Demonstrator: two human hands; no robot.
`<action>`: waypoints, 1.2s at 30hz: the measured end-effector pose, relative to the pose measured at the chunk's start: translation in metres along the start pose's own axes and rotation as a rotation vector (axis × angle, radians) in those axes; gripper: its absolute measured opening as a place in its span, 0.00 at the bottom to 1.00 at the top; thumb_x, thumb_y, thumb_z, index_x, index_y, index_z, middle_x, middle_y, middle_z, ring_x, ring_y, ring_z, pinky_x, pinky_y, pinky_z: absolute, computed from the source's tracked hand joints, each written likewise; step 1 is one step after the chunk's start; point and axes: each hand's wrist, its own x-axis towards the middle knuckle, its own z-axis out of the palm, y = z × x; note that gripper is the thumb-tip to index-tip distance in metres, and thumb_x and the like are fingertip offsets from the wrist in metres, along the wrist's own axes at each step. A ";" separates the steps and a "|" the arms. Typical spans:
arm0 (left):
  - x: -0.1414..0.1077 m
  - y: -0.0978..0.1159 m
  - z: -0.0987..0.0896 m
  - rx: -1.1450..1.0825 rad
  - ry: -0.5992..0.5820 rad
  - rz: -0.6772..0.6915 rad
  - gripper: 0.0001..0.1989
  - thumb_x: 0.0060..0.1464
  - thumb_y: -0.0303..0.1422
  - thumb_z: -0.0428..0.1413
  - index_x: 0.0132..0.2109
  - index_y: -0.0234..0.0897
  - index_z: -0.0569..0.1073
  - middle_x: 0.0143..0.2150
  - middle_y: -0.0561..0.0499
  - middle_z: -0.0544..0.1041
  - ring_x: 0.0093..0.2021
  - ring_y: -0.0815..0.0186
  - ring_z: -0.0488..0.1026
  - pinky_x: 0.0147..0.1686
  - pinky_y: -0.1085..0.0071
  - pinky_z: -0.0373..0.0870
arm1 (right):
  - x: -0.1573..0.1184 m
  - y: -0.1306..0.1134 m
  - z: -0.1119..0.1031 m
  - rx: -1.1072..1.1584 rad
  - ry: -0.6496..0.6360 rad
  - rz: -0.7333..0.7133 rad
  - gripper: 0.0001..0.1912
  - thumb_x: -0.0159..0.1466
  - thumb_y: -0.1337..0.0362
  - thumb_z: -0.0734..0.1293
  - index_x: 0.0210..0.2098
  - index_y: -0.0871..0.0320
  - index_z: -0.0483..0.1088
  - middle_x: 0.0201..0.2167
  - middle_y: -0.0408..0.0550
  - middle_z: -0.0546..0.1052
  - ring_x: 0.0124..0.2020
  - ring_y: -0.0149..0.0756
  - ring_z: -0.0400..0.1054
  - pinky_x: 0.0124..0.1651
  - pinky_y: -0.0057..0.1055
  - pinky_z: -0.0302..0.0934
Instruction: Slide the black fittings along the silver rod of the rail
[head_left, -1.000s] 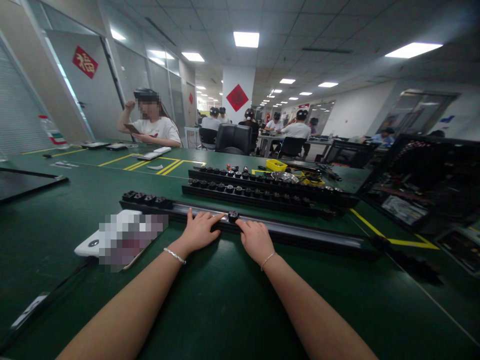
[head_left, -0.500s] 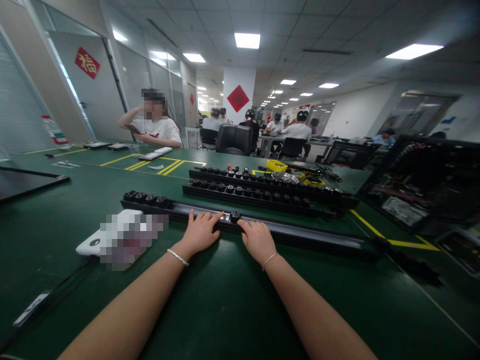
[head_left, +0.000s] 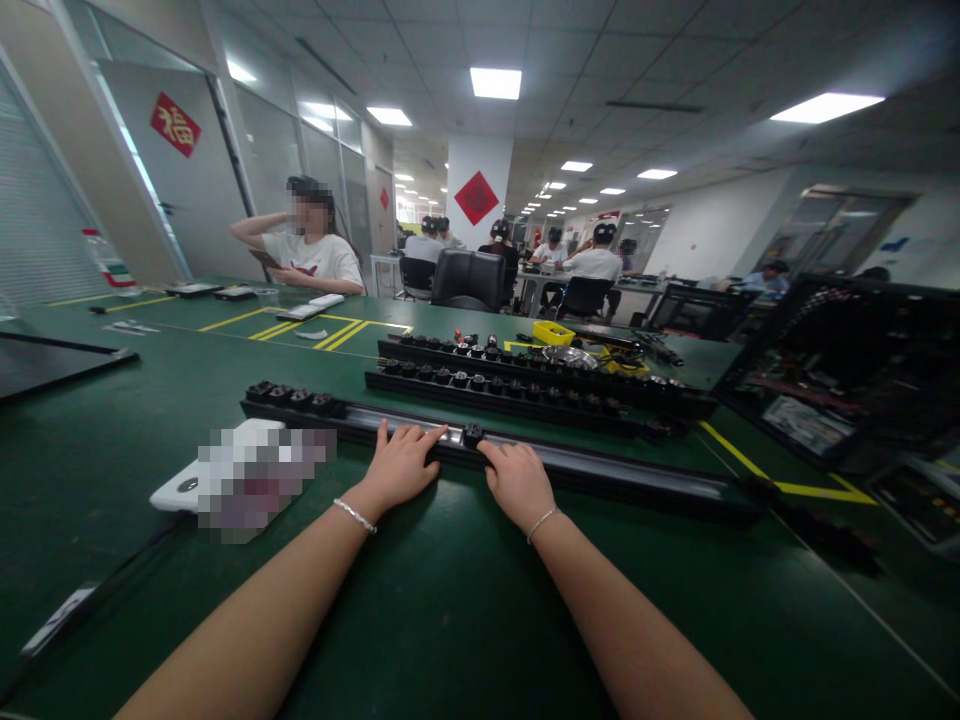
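A long black rail (head_left: 637,472) with a shiny channel lies across the table before me. Several small black knobbed blocks (head_left: 300,398) sit in a row at its left end. A single black block (head_left: 473,435) stands in the channel near the middle. My left hand (head_left: 401,460) rests on the rail's near edge, fingers spread, its index fingertip in the channel just left of that block. My right hand (head_left: 519,482) has curled fingers, closed at the block's near right side with the index fingertip against it. The right thumb is mostly hidden.
Two more black rails (head_left: 495,392) filled with blocks lie behind. A yellow tray (head_left: 553,332) and loose parts stand beyond them. Left of me lies a white device (head_left: 180,490) with a cable. A person (head_left: 311,255) sits across the table; a dark-framed panel (head_left: 832,370) stands at right.
The single block has shifted very slightly to the right along the channel, together with my right hand. My left hand stays in place.
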 end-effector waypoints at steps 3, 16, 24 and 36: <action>0.000 0.000 0.000 -0.003 -0.002 -0.004 0.29 0.52 0.39 0.48 0.62 0.50 0.56 0.49 0.47 0.71 0.54 0.54 0.62 0.60 0.44 0.36 | 0.000 0.001 0.001 0.002 0.010 0.002 0.19 0.61 0.66 0.59 0.52 0.50 0.65 0.37 0.48 0.74 0.42 0.38 0.64 0.53 0.36 0.48; 0.000 -0.001 0.001 0.014 0.003 0.006 0.29 0.52 0.39 0.48 0.62 0.49 0.56 0.49 0.47 0.71 0.54 0.53 0.62 0.59 0.43 0.37 | -0.003 0.001 -0.006 -0.003 0.009 0.030 0.20 0.61 0.66 0.58 0.52 0.49 0.66 0.38 0.48 0.75 0.42 0.37 0.64 0.52 0.36 0.48; 0.000 0.000 0.000 0.012 0.004 0.002 0.30 0.52 0.39 0.49 0.62 0.50 0.56 0.49 0.47 0.70 0.54 0.53 0.62 0.59 0.44 0.36 | -0.003 0.002 -0.004 0.006 0.021 0.025 0.20 0.60 0.67 0.58 0.52 0.50 0.66 0.37 0.47 0.74 0.42 0.37 0.64 0.52 0.35 0.48; 0.000 -0.001 0.000 -0.005 0.006 0.009 0.29 0.52 0.39 0.48 0.62 0.49 0.57 0.48 0.47 0.71 0.53 0.54 0.63 0.59 0.42 0.37 | -0.004 0.006 -0.007 -0.006 -0.023 0.028 0.21 0.60 0.67 0.58 0.52 0.49 0.65 0.38 0.47 0.74 0.41 0.37 0.65 0.46 0.33 0.52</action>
